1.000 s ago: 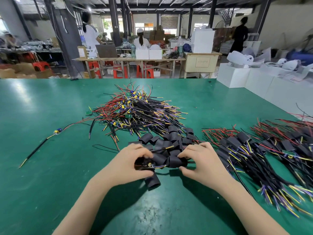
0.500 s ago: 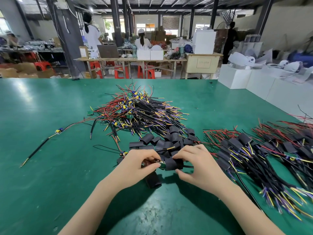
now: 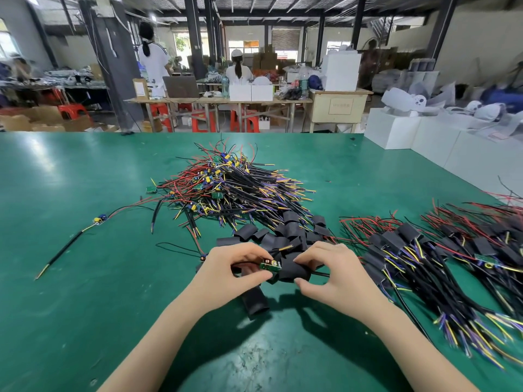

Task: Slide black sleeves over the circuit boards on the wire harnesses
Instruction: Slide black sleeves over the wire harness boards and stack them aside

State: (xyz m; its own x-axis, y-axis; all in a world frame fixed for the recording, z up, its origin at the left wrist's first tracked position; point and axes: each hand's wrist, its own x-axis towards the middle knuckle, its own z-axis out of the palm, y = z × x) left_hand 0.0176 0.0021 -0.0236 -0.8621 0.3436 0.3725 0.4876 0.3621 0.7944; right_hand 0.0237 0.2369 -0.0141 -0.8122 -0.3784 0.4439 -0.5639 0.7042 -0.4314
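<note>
- One loose sleeve (image 3: 254,302) lies flat on the green table (image 3: 85,306) just below your hands, limp and feather-light; you will likely have to pinch it open at the mouth.
- Your left hand (image 3: 226,274) pinches the small green circuit board (image 3: 270,265) between thumb and fingertips; grip it by the edges, since the soldered parts look fragile.
- Your right hand (image 3: 331,271) curls round a black sleeve (image 3: 293,270) whose mouth touches the board's end; it seems soft enough to crush, so hold it lightly.
- Just beyond your hands sits a heap of spare sleeves (image 3: 283,234).
- Finished harnesses (image 3: 424,261), already sleeved, fan out to your right.
- Farther back lies the tangled pile of bare harnesses (image 3: 235,188); thin springy wires will probably snag, so lift one by its board.
</note>
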